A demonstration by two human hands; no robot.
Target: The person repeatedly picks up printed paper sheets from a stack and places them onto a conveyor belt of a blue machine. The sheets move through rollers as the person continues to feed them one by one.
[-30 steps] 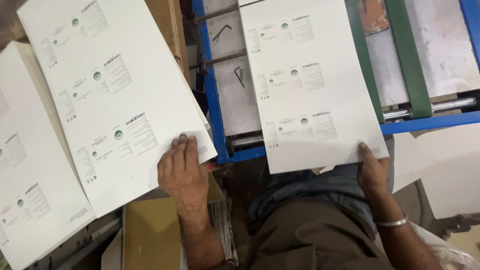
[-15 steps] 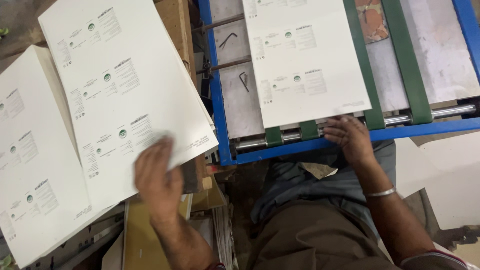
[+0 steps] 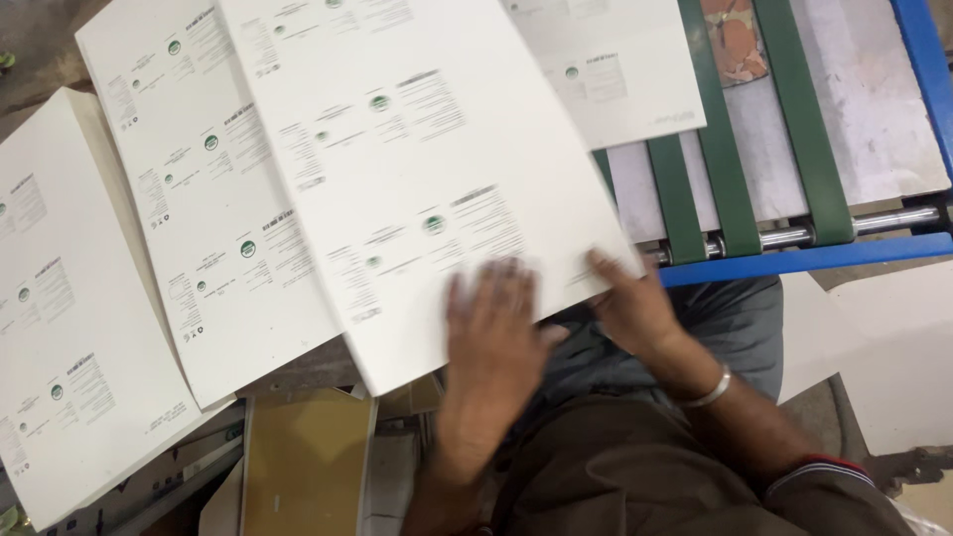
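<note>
A large white printed sheet lies slanted across the middle, partly over the blue-framed machine bed. My left hand rests flat on its near edge, blurred by motion. My right hand, with a metal bangle at the wrist, grips the sheet's near right corner. Another printed sheet lies farther up on the green belts. A stack of the same sheets sits to the left, beside a second stack at the far left.
The blue machine frame with steel rollers runs along the right. Brown cardboard lies below the stacks. Plain white boards lean at the right edge. My lap fills the bottom centre.
A sheet has come off the left stack and moved right toward the machine. My left hand slid right with it and my right hand took its corner. The earlier sheet has travelled up the belts.
</note>
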